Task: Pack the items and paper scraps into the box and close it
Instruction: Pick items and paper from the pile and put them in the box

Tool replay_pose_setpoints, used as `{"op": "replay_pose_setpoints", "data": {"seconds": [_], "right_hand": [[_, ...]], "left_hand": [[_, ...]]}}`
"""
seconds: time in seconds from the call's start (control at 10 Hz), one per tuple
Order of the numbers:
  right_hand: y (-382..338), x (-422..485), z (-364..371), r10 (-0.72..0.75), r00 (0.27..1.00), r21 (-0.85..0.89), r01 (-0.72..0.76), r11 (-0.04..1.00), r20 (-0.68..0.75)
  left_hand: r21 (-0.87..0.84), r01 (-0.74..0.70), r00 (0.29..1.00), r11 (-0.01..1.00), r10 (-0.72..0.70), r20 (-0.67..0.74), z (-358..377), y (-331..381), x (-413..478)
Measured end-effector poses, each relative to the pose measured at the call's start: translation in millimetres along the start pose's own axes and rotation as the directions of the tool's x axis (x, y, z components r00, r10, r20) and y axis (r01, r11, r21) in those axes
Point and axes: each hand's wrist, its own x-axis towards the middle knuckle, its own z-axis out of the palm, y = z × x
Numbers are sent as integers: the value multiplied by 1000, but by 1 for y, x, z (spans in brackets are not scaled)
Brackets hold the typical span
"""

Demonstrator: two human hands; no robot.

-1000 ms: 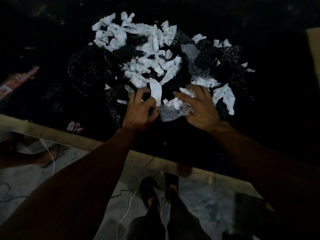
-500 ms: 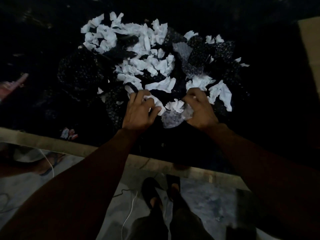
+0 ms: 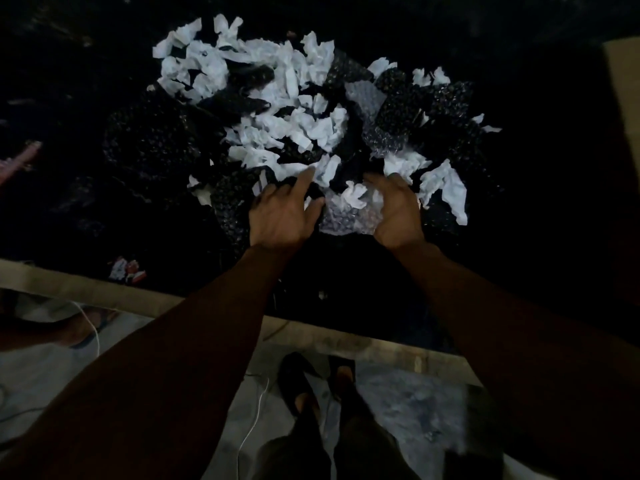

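Paper scraps point(image 3: 277, 81), white and crumpled, lie heaped in the middle of the dark table point(image 3: 519, 237), mixed with pieces of bubble wrap. At the pile's near edge a clear wad of wrap point(image 3: 346, 220) sits between both hands with one scrap on top. The left hand point(image 3: 284, 216) is spread wide, its index finger reaching onto a scrap and its thumb at the wad's left side. The right hand point(image 3: 398, 213) is open with loosely curved fingers, palm against the wad's right side, gripping nothing. A small red-and-white wrapper point(image 3: 126, 268) lies near the table's front edge, to the left.
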Motion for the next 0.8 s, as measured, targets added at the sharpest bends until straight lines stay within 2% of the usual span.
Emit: {"op": "replay_pose_setpoints", "data": {"seconds": [0.1, 0.3, 0.4, 0.5, 0.6, 0.7, 0.8], "right_hand": [[5, -2, 4, -29, 998, -25, 28, 999, -53], [6, 1, -2, -36, 999, -19, 35, 999, -41], [1, -2, -9, 29, 999, 112, -24, 993, -44], [-7, 2, -18, 73, 997, 184, -72, 980, 1], [-12, 9, -30, 202, 976, 292, -218, 931, 84], [-33, 15, -51, 469, 867, 722, -432, 541, 167], [-47, 22, -76, 508, 830, 838, -434, 331, 230]], "left_hand": [[18, -13, 993, 1000, 15, -120, 6, 0, -4], [-82, -104, 988, 991, 93, -126, 7, -1, 1], [-115, -82, 991, 990, 69, -112, 3, 1, -1], [-193, 5, 999, 981, -12, -36, -6, 7, 2], [-208, 27, 999, 978, -32, -22, -19, 17, 10], [-196, 31, 993, 980, -53, -108, -45, 29, 26], [-327, 14, 991, 945, -57, -124, -86, 42, 50]]}}
